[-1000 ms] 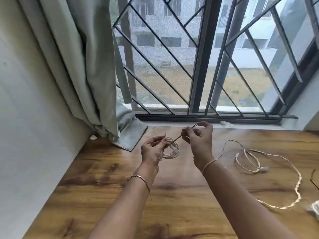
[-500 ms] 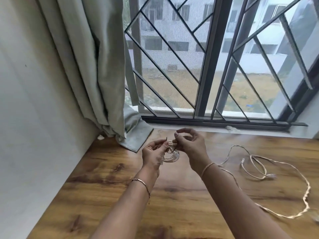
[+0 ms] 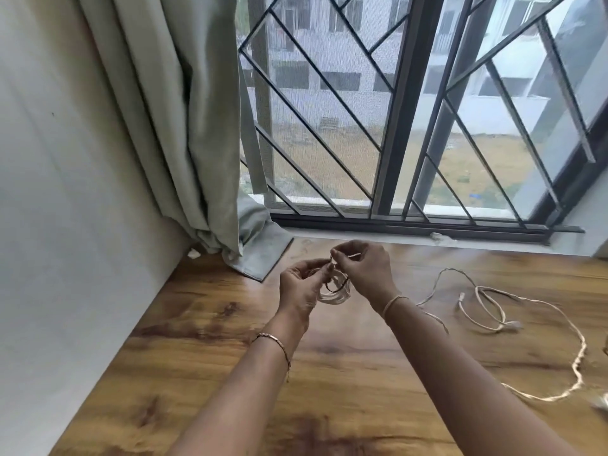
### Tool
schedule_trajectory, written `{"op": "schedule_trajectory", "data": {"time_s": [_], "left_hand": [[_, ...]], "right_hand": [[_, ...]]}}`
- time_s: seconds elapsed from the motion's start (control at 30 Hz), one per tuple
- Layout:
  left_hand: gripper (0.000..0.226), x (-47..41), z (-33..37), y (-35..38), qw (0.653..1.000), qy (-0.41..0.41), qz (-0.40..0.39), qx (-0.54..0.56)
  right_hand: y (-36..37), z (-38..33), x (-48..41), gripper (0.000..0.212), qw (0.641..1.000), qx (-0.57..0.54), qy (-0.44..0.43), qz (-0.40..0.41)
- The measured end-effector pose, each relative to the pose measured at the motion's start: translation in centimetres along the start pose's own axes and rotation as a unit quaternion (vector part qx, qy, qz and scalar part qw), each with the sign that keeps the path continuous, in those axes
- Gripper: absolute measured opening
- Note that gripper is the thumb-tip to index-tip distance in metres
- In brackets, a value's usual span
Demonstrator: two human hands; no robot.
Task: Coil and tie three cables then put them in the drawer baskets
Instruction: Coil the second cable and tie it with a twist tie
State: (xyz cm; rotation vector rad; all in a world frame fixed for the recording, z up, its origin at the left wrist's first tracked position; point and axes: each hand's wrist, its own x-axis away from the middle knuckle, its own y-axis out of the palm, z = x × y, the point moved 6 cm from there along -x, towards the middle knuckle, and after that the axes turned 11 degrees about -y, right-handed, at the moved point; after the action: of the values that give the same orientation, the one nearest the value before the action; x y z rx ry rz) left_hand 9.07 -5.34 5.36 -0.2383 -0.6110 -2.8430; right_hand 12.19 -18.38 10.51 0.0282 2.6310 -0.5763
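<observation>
Grips the small coiled cable (image 3: 335,294) with the left hand (image 3: 301,287), fingers curled round its left edge, raised a little off the tabletop (image 3: 362,373); pinches the end of a thin dark tie (image 3: 340,287) with the right hand (image 3: 365,271), thumb and forefinger closed just above the coil; reads as the tie-off step on one cable, one hand steadying the loops so they cannot spring apart, the other kept free to wrap and twist; cannot tell through the blur how many turns the tie has made.

Leaves more work to the right of the coil: loose pale cable (image 3: 487,311) sprawled on the tabletop, uncoiled, its long run curving away toward the frame edge; cannot tell whether one cable or two; sends one strand under the right forearm, so a careless pull may well drag or snag it.

Shows a grey curtain (image 3: 184,126) left of and beyond the coil, its hem resting on the tabletop; shows a barred window (image 3: 329,110) further beyond the coil; shows no drawer or basket anywhere, so stowing probably calls for turning away from here.
</observation>
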Motion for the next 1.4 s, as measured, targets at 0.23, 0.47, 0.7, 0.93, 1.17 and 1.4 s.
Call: {"op": "schedule_trajectory", "data": {"time_s": [0.23, 0.47, 0.7, 0.93, 1.17, 1.4], "left_hand": [[0.009, 0.1, 0.0, 0.0, 1.0, -0.007, 0.017, -0.004], [0.009, 0.1, -0.2, 0.1, 1.0, -0.005, 0.011, -0.011], [0.009, -0.1, -0.5, 0.0, 1.0, -0.009, 0.017, -0.015], [0.008, 0.2, -1.0, 0.3, 1.0, -0.017, -0.001, 0.001], [0.01, 0.4, -1.0, 0.5, 0.999, -0.02, -0.009, -0.025], [0.008, 0.5, -1.4, 0.4, 0.999, -0.018, 0.014, -0.031]], "right_hand": [[0.0, -0.2, 0.2, 0.002, 1.0, 0.02, -0.014, -0.01], [-0.1, -0.1, 0.4, 0.002, 1.0, 0.027, -0.014, -0.005], [-0.2, -0.1, 0.6, 0.003, 0.999, 0.029, -0.004, -0.03], [-0.2, 0.7, 0.5, 0.015, 0.998, 0.022, 0.02, -0.047], [-0.6, 0.8, 0.5, 0.005, 0.997, 0.009, 0.019, -0.076], [-0.4, 0.8, 0.5, 0.006, 0.993, -0.023, 0.044, -0.105]]}}
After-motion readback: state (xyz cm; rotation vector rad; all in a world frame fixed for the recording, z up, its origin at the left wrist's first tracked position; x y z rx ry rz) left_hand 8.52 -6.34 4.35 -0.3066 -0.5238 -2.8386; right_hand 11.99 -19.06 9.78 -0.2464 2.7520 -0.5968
